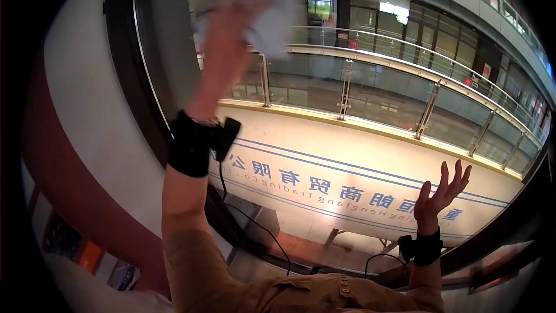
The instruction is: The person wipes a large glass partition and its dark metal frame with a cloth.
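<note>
A large glass pane with blue stripes and reversed lettering stands before me. My left hand is raised high near the pane's upper left and holds a pale cloth; both are blurred by motion. The grip of the fingers is partly hidden by the blur. My right hand is up at the lower right, in front of the glass, with its fingers spread and nothing in it. Each wrist wears a black band with a small device and a cable.
A dark window frame runs up the left side, beside a white and dark red wall. Beyond the glass are a pale floor and a glass balustrade with metal posts. Low behind the pane is a reddish-brown surface.
</note>
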The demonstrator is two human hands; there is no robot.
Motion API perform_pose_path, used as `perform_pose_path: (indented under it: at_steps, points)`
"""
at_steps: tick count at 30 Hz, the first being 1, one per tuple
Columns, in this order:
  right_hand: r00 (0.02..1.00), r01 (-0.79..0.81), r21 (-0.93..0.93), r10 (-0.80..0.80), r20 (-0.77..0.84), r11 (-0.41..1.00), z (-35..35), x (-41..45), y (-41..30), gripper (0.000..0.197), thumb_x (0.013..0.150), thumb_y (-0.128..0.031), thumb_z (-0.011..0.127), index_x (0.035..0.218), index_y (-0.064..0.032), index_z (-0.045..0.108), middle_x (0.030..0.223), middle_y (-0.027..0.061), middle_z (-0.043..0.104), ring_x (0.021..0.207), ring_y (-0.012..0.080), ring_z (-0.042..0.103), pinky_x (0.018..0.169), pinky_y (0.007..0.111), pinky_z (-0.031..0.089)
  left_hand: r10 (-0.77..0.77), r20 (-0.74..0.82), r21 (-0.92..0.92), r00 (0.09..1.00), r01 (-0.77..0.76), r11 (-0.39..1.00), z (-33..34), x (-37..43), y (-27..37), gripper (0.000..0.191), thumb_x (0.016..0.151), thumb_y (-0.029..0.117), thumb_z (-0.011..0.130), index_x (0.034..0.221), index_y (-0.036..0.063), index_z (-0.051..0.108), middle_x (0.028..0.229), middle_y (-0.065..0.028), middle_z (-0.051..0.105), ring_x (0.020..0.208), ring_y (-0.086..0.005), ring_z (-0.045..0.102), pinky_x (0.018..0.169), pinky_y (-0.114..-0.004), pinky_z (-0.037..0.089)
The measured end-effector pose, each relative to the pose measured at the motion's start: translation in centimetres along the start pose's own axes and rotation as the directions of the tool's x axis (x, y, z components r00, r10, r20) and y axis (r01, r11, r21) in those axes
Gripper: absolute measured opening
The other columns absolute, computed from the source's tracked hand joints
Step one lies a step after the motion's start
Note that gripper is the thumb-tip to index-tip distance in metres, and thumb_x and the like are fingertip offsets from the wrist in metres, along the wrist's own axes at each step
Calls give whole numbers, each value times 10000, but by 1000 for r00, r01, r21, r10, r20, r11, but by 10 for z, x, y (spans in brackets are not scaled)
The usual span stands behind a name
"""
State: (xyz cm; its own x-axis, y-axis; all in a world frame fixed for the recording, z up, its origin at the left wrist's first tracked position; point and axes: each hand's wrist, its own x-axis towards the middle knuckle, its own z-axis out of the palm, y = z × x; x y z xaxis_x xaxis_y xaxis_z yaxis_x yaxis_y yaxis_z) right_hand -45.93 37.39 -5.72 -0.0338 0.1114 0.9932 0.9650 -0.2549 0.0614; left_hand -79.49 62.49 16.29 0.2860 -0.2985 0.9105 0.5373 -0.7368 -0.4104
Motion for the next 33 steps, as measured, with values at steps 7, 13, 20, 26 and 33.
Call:
perform_pose_path:
  at_steps: [7,13,20,26,33]
  points:
    - [1000,-22,49,21,21,999,3,1,-8,628,676,-59,588,1294,-96,485,1429,159,337,1379,447,193,1077,629,151,-186,-188,-56,965,178,982,17,5,-46,631,712,-85,491,1310,114,518,1384,-132,464,1322,-334,375,1106,-399,290]
    - [999,2,-4,-2,36,1000,-3,1,-5,489,862,-215,528,1318,-48,470,1436,203,328,1377,456,197,1078,628,140,256,36,-453,966,-212,866,47,-4,175,450,779,80,582,1226,127,577,1329,-84,502,1308,-413,363,997,-554,326]
    - [891,-449,629,268,366,635,-12,-10,0,640,876,-253,605,1385,0,310,1397,169,377,1291,287,379,1049,415,318,113,430,-901,896,418,113,34,-17,249,547,712,-69,622,1233,58,515,1294,-142,510,1174,-354,509,945,-397,452]
    - [824,-538,780,393,408,319,-59,0,-35,892,823,-344,681,1434,66,178,1376,170,391,1268,255,406,1042,374,341,172,710,-667,683,730,-148,35,-31,267,217,879,50,542,1086,-8,575,974,-54,590,874,-151,570,801,-285,452]
    - [534,-718,637,366,762,-279,-76,-22,-42,812,790,-405,722,1375,-18,313,1349,136,415,1222,238,448,1013,366,393,219,813,-359,539,761,-540,37,-42,289,257,952,198,552,1050,-39,578,861,-4,616,782,-65,526,712,-260,458]
